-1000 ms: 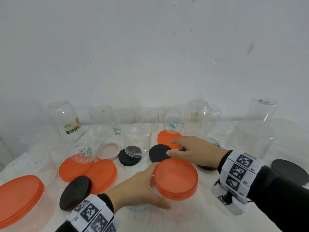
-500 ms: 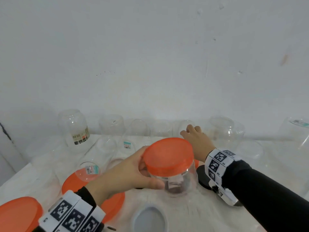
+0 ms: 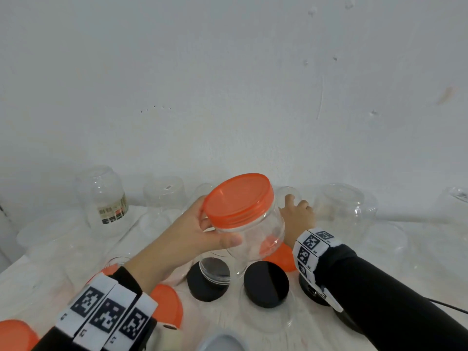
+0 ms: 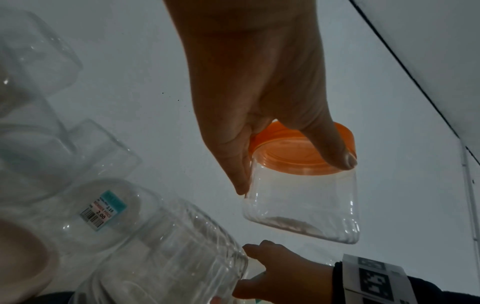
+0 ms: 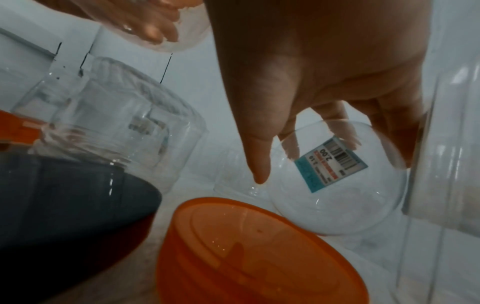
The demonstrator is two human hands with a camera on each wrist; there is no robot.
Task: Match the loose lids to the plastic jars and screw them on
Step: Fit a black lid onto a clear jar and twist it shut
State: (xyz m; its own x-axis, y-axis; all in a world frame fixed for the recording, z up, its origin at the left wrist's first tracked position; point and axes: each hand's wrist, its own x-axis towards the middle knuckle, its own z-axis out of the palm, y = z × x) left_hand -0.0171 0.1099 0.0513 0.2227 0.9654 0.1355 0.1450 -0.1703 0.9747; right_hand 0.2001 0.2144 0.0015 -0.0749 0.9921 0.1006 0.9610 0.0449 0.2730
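The left hand (image 3: 187,239) holds a clear jar (image 3: 253,236) up in the air, above the worktop (image 3: 379,287). Its fingers (image 4: 240,176) and thumb wrap round the top of the jar, just under the orange lid (image 3: 238,196). The lid sits flat on the jar, so this one looks done. I think it is held high to get it out of the way.

The right hand (image 3: 296,219) reaches to the back, behind the jar. Its fingers (image 5: 335,123) curl over a small round jar (image 5: 337,181) with a blue price sticker (image 5: 331,164), likely to pick it next. A loose orange lid (image 5: 246,257) lies just beside it. Two black lids (image 3: 266,283) wait close by, one with an open jar (image 3: 214,271) standing on it.
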